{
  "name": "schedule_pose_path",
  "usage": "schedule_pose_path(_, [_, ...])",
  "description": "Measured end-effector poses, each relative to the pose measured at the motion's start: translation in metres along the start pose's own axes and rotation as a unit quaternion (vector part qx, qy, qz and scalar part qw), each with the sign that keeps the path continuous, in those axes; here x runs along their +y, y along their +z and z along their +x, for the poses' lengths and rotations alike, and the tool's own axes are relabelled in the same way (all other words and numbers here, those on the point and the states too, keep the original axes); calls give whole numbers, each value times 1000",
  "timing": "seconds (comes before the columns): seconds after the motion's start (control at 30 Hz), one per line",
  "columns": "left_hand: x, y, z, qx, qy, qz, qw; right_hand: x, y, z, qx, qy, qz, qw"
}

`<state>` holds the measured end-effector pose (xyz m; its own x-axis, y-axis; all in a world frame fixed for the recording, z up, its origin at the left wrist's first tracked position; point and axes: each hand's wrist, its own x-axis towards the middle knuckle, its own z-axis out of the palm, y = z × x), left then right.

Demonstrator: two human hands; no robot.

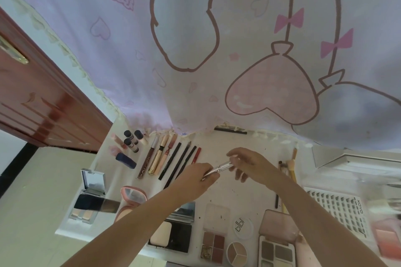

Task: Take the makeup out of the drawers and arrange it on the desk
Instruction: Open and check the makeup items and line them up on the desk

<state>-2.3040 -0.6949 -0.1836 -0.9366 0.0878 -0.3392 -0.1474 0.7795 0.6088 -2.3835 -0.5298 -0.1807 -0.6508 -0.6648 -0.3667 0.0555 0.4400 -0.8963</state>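
Both hands are holding a slim silver makeup brush (219, 168) above the bench (249, 188): left hand (200, 176) pinching its tip end, right hand (249, 166) clamping the handle. It looks light, stiff and slippery; best gripped mid-barrel.

I see two bare forearms reaching up from the bottom edge, no sleeves anywhere along them. My left hand (200, 178) and right hand (249, 163) wear no gloves, and I can make out no rings, watch or bracelet on either.
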Motion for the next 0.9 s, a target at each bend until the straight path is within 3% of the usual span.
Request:
schedule_pose_path(0.1, [-5, 1, 4, -5, 0, 7, 1000, 2, -1, 6, 12, 19, -31, 999])
schedule_pose_path(0.27, [-16, 7, 10, 16, -13, -19, 1000, 11, 1, 21, -1, 31, 19, 999])
schedule_pose_path(0.33, [-21, 10, 14, 31, -35, -31, 998, 14, 0, 32, 44, 45, 45, 997])
schedule_pose_path(0.37, [-24, 12, 16, 48, -46, -22, 998, 17, -3, 39, 86, 47, 22, 995])
schedule_pose_path(0.43, [-34, 15, 22, 90, -75, 33, 993, 24, -14, 60, 146, 54, -145, 977])
schedule_pose_path(0.6, [-45, 24, 32, 85, -154, 111, 978, 49, -21, 101, 127, 80, -392, 907])
schedule_pose_path(0.73, [-49, 30, 38, 35, -178, 178, 967, 52, -18, 112, 151, 101, -475, 861])
schedule_pose_path(0.9, [-54, 29, 45, -6, -196, 235, 952, 57, -15, 108, 137, 111, -487, 855])
